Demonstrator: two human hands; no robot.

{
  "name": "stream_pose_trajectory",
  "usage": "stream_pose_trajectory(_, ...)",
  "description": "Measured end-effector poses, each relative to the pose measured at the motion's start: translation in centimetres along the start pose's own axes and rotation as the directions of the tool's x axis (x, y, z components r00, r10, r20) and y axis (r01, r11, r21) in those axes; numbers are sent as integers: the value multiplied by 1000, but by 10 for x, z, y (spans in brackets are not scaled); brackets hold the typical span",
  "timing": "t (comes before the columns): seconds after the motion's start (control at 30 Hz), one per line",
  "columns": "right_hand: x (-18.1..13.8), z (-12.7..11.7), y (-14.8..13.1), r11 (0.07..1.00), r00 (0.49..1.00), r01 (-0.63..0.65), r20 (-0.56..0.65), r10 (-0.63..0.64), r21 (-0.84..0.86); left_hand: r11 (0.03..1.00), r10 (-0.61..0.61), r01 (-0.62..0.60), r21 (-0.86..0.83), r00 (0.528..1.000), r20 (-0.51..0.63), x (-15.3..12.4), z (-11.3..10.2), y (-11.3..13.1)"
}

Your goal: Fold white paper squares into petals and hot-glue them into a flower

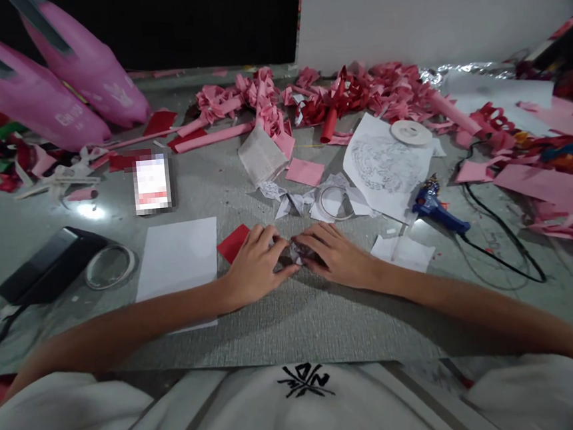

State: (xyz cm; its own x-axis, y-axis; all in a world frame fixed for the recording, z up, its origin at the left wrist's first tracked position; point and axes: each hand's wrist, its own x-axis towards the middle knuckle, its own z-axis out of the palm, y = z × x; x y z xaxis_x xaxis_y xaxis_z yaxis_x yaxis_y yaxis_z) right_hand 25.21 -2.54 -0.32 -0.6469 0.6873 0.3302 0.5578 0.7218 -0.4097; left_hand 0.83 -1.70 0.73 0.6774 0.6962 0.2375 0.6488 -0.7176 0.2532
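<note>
Just above the table, a small crumpled piece of greyish printed paper [298, 253] sits between my two hands. My left hand [253, 265] is closed, its curled fingers and thumb at the paper's left side. From the other side my right hand [343, 255] pinches it, with its fingers bent over the top. Much of the paper is hidden by the fingertips. A red paper square [233, 242] lies partly under my left hand, and a white sheet [177, 258] reaches below my left forearm. Beyond the hands lie crumpled paper scraps [285, 198] and a tape roll [336, 202].
A blue glue gun [439, 209] with a black cord lies at right, near a drawing on white paper [382, 166]. Pink paper flowers [380, 89] line the back. At left are a phone [152, 183], a black box [52, 262] and pink bottles [83, 72].
</note>
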Motion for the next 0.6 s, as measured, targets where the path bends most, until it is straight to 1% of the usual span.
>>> stream_pose_trajectory(0.07,-1,1,-2,998,999,-24,-29,26,52,997,-18,20,-73,999,33,1,1,2)
stream_pose_trajectory(0.13,-3,2,-2,987,992,-72,-93,86,143,985,-32,40,-170,998,51,1,3,1)
stream_pose_trajectory(0.2,-4,3,0,945,967,-144,-162,198,293,966,-54,64,-252,998,44,1,5,0)
stream_pose_trajectory(0.27,-5,5,1,859,921,-217,-195,338,465,951,-82,83,-298,996,18,1,7,-3)
stream_pose_trajectory(0.33,-5,7,1,781,891,-269,-163,424,563,945,-92,88,-316,996,2,1,8,-5)
stream_pose_trajectory(0.37,-4,8,1,764,888,-290,-137,440,576,944,-92,86,-319,996,-3,1,8,-5)
stream_pose_trajectory(0.43,-4,8,0,759,893,-321,-85,441,566,942,-88,79,-326,996,-11,2,8,-6)
stream_pose_trajectory(0.5,-4,7,-2,739,890,-330,-67,450,588,935,-93,79,-346,995,-25,2,8,-6)
stream_pose_trajectory(0.6,-6,4,-4,656,887,-298,-53,459,694,901,-152,116,-418,987,-53,-2,7,-3)
